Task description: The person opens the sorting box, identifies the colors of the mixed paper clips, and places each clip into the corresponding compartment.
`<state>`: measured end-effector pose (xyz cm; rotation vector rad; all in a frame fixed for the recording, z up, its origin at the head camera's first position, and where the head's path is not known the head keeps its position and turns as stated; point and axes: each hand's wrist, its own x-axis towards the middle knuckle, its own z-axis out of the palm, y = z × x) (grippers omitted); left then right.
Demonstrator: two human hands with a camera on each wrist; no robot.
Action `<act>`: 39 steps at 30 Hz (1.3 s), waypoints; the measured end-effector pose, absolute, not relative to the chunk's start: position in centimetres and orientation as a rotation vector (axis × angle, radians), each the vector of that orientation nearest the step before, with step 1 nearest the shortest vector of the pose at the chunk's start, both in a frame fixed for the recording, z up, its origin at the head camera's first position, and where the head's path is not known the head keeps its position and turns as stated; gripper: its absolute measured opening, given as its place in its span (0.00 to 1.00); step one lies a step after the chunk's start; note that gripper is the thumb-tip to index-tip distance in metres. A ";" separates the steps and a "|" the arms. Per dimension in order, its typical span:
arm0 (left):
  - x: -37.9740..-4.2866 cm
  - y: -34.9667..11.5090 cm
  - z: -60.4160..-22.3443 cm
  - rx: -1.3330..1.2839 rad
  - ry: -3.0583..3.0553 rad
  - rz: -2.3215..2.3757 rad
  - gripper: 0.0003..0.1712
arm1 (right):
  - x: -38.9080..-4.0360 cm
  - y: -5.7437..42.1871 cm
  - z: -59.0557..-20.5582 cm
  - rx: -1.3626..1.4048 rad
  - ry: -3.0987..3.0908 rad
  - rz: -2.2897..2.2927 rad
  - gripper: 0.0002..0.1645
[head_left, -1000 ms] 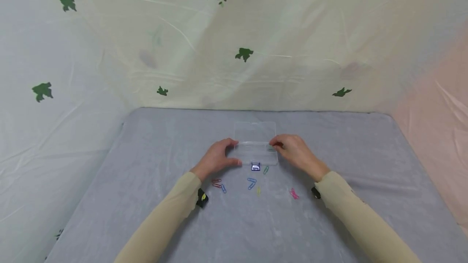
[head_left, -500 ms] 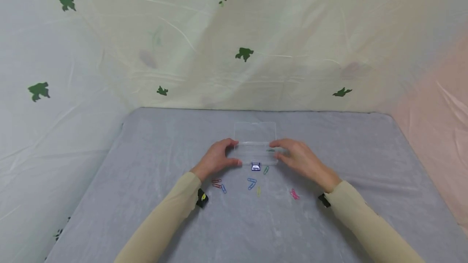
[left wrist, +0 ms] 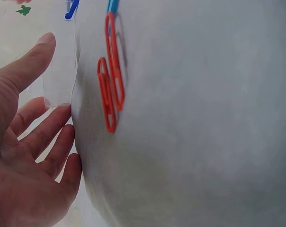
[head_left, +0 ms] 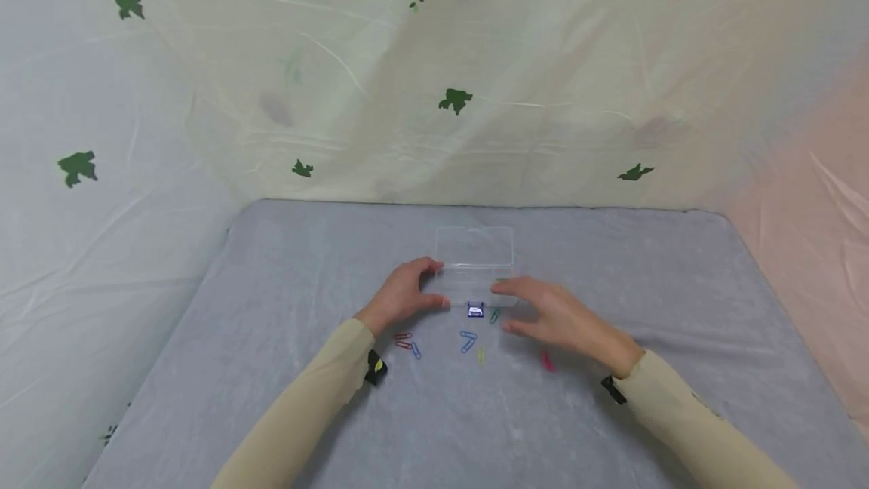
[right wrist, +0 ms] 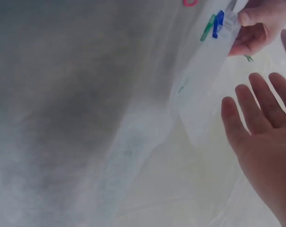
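Observation:
A clear plastic box (head_left: 458,287) with a blue latch (head_left: 475,310) lies with its lid (head_left: 475,246) folded back. My left hand (head_left: 402,293) holds its left end between thumb and fingers; the left wrist view shows the thumb (left wrist: 36,59) along the front side. Over the box's front right corner, my right hand (head_left: 560,315) has its fingers spread and nothing in them. A green paper clip (head_left: 502,279) lies inside the box at the right. Another green paper clip (head_left: 494,316) sits just in front of it, near my right fingertips.
On the grey cloth (head_left: 339,429) lie blue paper clips (head_left: 468,341), a yellow paper clip (head_left: 481,355) and pink paper clips (head_left: 547,361). Red paper clips (head_left: 403,341) and one more blue clip (head_left: 416,351) are near my left wrist. A patterned curtain (head_left: 380,134) hangs behind.
My right hand has let go of a green paper clip in the box, opened, and drawn back toward the front right corner. The left hand and box have stayed in place.

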<state>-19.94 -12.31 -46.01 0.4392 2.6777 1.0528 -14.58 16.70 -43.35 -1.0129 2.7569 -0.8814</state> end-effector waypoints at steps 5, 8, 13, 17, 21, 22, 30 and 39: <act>-19.9 -12.3 -45.9 0.435 2.680 1.035 0.41 | -14.4 16.8 -43.8 -1.025 2.667 -0.821 0.32; -19.9 -12.3 -45.8 0.433 2.680 1.027 0.40 | -14.4 16.7 -44.0 -1.019 2.617 -0.810 0.31; -19.9 -12.3 -45.8 0.444 2.682 1.037 0.40 | -14.4 16.3 -44.3 -0.962 2.562 -0.791 0.33; -19.9 -12.3 -46.0 0.452 2.685 1.050 0.39 | -14.5 16.2 -44.5 -0.930 2.542 -0.750 0.35; -19.9 -12.3 -46.1 0.457 2.688 1.056 0.39 | -14.4 16.1 -44.6 -0.932 2.536 -0.709 0.36; -19.9 -12.2 -46.1 0.459 2.689 1.058 0.39 | -14.4 16.1 -44.7 -0.937 2.537 -0.701 0.36; -19.8 -12.2 -45.9 0.451 2.690 1.045 0.40 | -13.9 16.2 -44.8 -0.968 2.539 -0.672 0.35; -19.8 -12.2 -45.9 0.444 2.683 1.061 0.40 | -13.7 16.5 -44.8 -1.027 2.566 -0.752 0.28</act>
